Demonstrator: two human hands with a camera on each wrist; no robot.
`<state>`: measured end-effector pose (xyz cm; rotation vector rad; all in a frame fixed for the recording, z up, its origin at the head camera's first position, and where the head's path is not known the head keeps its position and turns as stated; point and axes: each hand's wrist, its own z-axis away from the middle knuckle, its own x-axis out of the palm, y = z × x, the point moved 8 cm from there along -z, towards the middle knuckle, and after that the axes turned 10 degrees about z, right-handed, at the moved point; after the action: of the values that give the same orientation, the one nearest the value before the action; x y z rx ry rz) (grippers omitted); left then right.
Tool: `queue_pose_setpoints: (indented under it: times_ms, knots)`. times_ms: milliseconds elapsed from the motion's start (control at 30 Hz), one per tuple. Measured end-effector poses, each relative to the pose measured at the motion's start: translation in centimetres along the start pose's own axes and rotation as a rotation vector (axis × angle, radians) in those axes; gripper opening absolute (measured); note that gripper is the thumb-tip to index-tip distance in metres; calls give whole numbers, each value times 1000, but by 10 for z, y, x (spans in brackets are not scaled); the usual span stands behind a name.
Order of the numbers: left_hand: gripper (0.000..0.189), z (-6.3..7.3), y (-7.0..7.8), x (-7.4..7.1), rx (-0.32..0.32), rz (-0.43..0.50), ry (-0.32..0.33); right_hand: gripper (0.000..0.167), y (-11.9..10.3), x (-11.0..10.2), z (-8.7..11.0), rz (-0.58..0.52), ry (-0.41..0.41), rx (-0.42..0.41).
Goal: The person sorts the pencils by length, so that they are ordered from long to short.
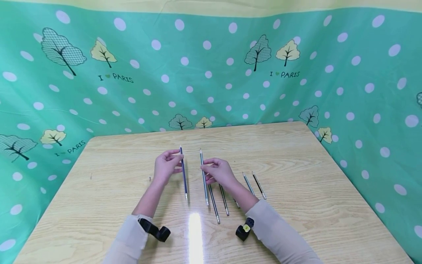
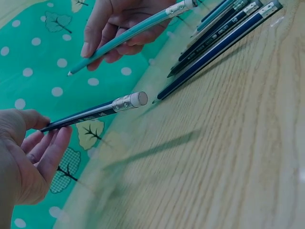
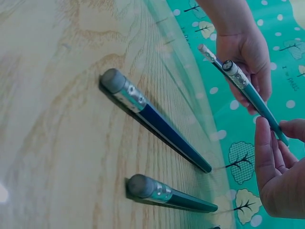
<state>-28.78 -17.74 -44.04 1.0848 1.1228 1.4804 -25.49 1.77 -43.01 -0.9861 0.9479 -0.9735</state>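
Observation:
My left hand (image 1: 167, 167) pinches a dark blue pencil (image 1: 183, 172) between thumb and fingers, its white eraser end toward me. In the left wrist view this pencil (image 2: 90, 115) is held over the wood, casting a shadow. To its right, my right hand (image 1: 220, 171) pinches a teal pencil (image 1: 204, 179) near the middle, point away from me. The right wrist view shows the teal pencil's (image 3: 259, 102) silver ferrule and dark eraser. Beneath and beside the right hand lie a dark blue pencil (image 1: 213, 203) and a dark green pencil (image 1: 224, 200) on the table.
Beyond the right forearm lie a blue-green pencil (image 1: 248, 183) and a black pencil (image 1: 259, 185); the forearm partly covers another pencil (image 1: 236, 204). A tiny piece (image 1: 150, 179) lies left of the left hand. Behind the wooden table (image 1: 115, 157) hangs a green dotted cloth (image 1: 197, 73).

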Motion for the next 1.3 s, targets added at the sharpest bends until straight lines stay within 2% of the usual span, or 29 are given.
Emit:
queue_pose_setpoints:
  times_ms: [133, 467, 667, 1067, 1300]
  knots:
    - [36, -6, 5, -2, 16, -13, 7, 34, 11, 0, -10, -20, 5, 0]
    - [37, -24, 19, -3, 53, -39, 29, 29, 12, -3, -10, -32, 32, -1]
    - [37, -37, 22, 1, 41, -44, 53, 29, 12, -4, -10, -34, 35, -1]
    - [36, -59, 21, 11, 21, -57, 47, 29, 12, -6, -10, -28, 42, -3]
    - [35, -68, 11, 11, 18, -76, 44, 34, 14, -7, -11, -29, 29, -2]
